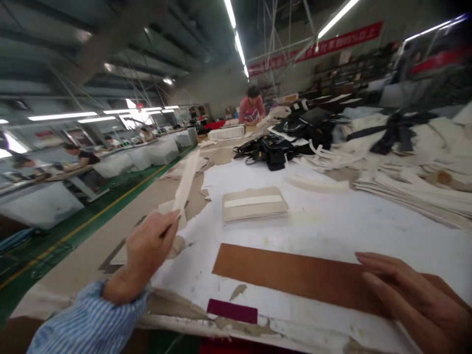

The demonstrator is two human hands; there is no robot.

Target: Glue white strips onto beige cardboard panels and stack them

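Fingers [167,221] of our left hand [147,248] pinch the lower end of a long cream strip [186,184], which rises away from them, tilted over the desk [332,231]. Our right hand [413,295] lies flat with its fingers stretched out, gripping nothing, pressing on the right end of a brown leather strip [287,273]. Below that strip sits a small maroon piece [232,310]. Beyond our fingers we see a stack of beige pieces [254,203], then black bags [273,147].

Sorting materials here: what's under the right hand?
The right hand lies flat on a long brown strip, which rests on the white table. The strip's end beneath the palm is hidden.
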